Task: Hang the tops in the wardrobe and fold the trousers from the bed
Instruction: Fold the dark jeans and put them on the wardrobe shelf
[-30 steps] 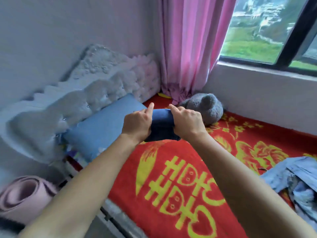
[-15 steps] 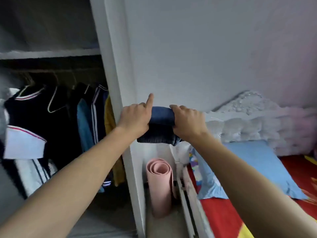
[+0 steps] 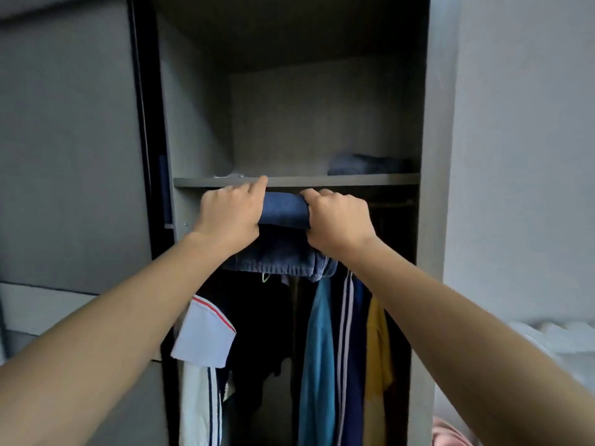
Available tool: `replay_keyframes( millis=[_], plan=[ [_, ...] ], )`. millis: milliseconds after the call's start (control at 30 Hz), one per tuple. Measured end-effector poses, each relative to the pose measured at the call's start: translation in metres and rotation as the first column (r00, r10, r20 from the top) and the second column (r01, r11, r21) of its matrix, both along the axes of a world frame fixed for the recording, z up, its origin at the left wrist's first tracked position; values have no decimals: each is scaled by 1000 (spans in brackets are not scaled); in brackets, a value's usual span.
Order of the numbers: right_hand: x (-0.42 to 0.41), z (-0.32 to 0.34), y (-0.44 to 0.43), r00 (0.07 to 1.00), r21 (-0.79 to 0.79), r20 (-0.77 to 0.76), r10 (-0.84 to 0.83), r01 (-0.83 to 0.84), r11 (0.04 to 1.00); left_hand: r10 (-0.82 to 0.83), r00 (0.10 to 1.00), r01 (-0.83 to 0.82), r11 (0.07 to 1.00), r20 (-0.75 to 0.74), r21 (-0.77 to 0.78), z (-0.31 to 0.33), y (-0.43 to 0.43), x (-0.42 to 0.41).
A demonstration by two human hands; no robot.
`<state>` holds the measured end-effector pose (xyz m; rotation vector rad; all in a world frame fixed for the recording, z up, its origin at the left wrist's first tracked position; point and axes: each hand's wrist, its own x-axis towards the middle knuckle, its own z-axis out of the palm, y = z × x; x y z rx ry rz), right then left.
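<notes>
Up at the open wardrobe [image 3: 428, 156] we hold a folded pair of dark blue trousers [image 3: 283, 209] between both hands, just below the front edge of the shelf [image 3: 354, 180]. Our left hand [image 3: 230, 210] grips the bundle's left end, fingers curled round it, with the index finger raised in front of the shelf edge; we cannot tell whether it touches. Our right hand [image 3: 336, 220] grips the right end with its fingers curled over the top. The bundle's lower layers hang beneath our wrists. On the shelf, to the right, lies another folded blue garment [image 3: 367, 164]. Below it hang the tops: a white top [image 3: 203, 336] with a red stripe, a black top [image 3: 257, 317], a teal top [image 3: 317, 349], a navy striped top [image 3: 349, 349] and a yellow top [image 3: 378, 349].
</notes>
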<state>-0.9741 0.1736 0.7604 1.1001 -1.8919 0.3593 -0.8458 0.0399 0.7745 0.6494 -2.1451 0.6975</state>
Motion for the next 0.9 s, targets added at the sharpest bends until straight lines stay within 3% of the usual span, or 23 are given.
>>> replay_keyframes(
  millis=[433,733,900],
  plan=[
    [-98,157,-73,895,-209,-413,-170,89,974,-207,917,153,972,-341,-178,135,-90,-114],
    [-220,203,-126,882,-233,-441,-167,67,970,-200,920,115,960,-337,-254,179,-143,-234],
    [-273,211,-168,894,-197,-417,-167,90,976,-203,945,110,935,-255,-337,191,-193,-285]
  ],
)
